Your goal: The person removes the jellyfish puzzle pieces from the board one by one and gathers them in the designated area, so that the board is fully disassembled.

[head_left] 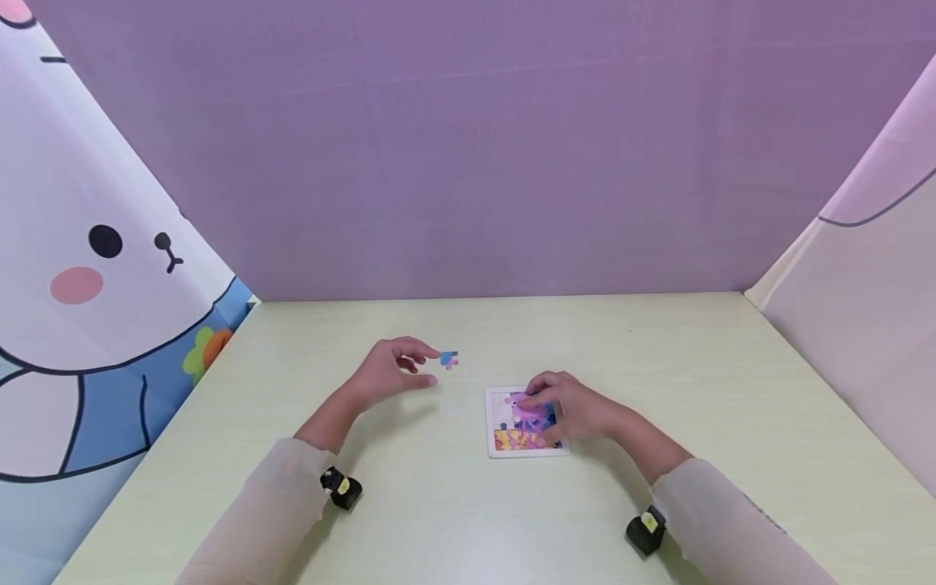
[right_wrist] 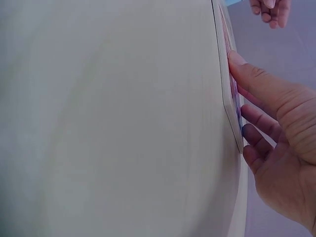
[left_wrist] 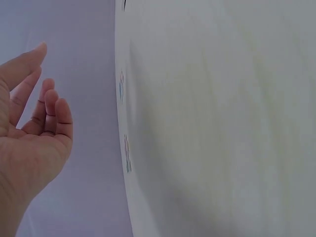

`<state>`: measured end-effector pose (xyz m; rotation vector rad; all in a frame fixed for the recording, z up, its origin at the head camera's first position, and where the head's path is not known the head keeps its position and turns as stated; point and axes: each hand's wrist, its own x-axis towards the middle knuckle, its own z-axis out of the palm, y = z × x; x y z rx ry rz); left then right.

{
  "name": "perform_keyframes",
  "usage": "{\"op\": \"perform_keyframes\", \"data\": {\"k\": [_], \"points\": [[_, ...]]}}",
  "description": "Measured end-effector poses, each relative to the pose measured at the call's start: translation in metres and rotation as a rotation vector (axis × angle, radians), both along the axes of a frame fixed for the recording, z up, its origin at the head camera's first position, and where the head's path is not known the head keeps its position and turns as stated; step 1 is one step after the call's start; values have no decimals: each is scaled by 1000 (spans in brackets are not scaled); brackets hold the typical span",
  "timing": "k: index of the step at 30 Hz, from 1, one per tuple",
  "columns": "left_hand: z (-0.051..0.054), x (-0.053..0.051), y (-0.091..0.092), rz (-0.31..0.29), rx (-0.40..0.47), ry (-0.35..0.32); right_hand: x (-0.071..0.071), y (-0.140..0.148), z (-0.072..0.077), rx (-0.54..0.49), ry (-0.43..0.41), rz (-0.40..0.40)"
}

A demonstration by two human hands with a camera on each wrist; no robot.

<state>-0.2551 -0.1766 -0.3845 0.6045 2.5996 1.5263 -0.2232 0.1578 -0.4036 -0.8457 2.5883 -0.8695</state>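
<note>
My left hand [head_left: 391, 370] hovers over the table, thumb and forefinger apart with nothing between them. Just beyond the forefinger tip is a small blue and pink jigsaw piece [head_left: 449, 360]. Two loose pieces show edge-on in the left wrist view, an upper piece [left_wrist: 121, 86] and a lower piece [left_wrist: 127, 153], both lying away from the fingers. Over a square white-framed jigsaw puzzle [head_left: 491, 422], my right hand [head_left: 581, 406] rests its fingertips on the pink and purple picture. In the right wrist view, the thumb [right_wrist: 256, 79] touches the puzzle's face. The hand hides part of the picture.
The pale wooden table [head_left: 439, 520] meets a purple cloth backdrop [head_left: 483, 162] at its far edge. A cartoon-printed cloth [head_left: 110, 341] hangs along the left side, and a pale cloth [head_left: 863, 325] along the right.
</note>
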Motion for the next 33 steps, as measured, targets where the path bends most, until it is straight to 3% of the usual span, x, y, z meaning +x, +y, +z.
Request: {"op": "perform_keyframes", "data": {"k": [6,20,26,33], "points": [[2,7,9,-33,-2,11,0,0,0,7,4,-2],[-1,24,35,-187,-52,30,0,-1,0,7,2,-7],[0,30,49,-250,-68,-1,-1,-1,0,6,1,-5],[-2,37,65,-278,-85,-50,-2,0,-1,2,17,12]]}}
